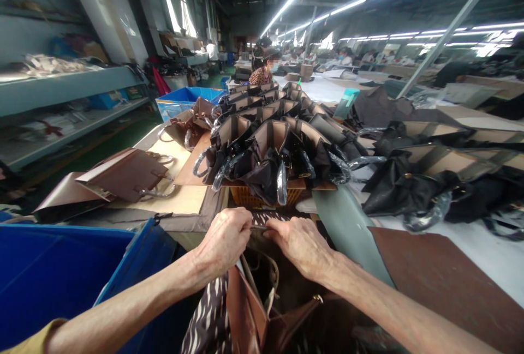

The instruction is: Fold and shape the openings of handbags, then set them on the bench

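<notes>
A brown handbag (246,307) lies open in my lap, its pale lining and a dark hollow showing between my forearms. My left hand (229,235) is closed at the bag's far rim, fingers curled under. Across from it, my right hand (301,242) pinches the same rim with thumb and forefinger. A short stretch of the edge runs between the two hands. Near my right forearm, a small gold-coloured metal fitting (317,299) sits on a brown flap. Patterned dark cloth (207,316) shows below and beyond the bag.
Black handbags (268,133) with wrapped handles crowd the table ahead, more black bags (426,179) at right. A brown bag (126,174) lies at left. Blue bins (61,267) stand beside me. A brown sheet (446,277) lies at right. A person (262,73) sits beyond.
</notes>
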`<control>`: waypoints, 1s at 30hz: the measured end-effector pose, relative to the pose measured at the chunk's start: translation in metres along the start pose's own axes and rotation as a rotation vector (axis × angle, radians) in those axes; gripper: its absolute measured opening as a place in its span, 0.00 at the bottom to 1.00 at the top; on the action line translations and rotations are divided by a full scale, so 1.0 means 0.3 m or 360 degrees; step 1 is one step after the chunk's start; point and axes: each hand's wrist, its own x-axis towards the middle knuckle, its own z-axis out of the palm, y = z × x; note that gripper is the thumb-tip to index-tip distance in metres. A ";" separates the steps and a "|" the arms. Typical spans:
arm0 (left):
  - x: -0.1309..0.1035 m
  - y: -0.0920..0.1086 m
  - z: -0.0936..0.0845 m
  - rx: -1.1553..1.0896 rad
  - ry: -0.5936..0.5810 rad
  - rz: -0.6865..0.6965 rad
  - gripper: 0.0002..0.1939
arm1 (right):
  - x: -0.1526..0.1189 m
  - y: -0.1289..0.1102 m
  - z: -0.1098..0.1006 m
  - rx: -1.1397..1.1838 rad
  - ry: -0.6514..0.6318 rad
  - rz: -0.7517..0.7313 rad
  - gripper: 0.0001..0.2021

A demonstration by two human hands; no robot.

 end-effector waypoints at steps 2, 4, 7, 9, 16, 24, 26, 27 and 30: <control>0.001 0.002 -0.001 -0.0025 0.0006 -0.0037 0.06 | 0.000 0.003 -0.004 0.0019 0.0001 -0.0022 0.13; 0.001 0.003 -0.001 -0.0039 0.0010 -0.0077 0.06 | 0.000 0.005 -0.007 0.0041 -0.0010 -0.0028 0.14; 0.000 0.003 0.003 -0.0045 0.0018 -0.0099 0.06 | 0.002 0.008 -0.008 0.0071 -0.0037 -0.0031 0.15; 0.001 0.003 0.006 -0.0045 0.0024 -0.0089 0.06 | 0.004 0.009 -0.007 0.0077 -0.0040 -0.0044 0.15; 0.008 0.004 0.011 -0.0056 0.0018 -0.0097 0.07 | 0.009 0.006 0.000 0.0010 -0.0026 -0.0034 0.15; 0.002 0.000 0.018 -0.0062 0.0012 -0.0108 0.06 | 0.023 -0.036 -0.012 0.0158 -0.0026 -0.0058 0.13; 0.001 0.001 0.018 -0.0060 0.0009 -0.0121 0.06 | 0.029 -0.039 -0.010 0.0269 -0.0054 -0.0060 0.12; 0.001 0.001 0.017 -0.0061 0.0008 -0.0123 0.07 | 0.031 -0.039 -0.008 0.0305 -0.0062 -0.0055 0.12; 0.001 0.003 0.015 -0.0069 0.0003 -0.0113 0.07 | 0.035 -0.038 -0.004 0.0351 -0.0100 -0.0012 0.13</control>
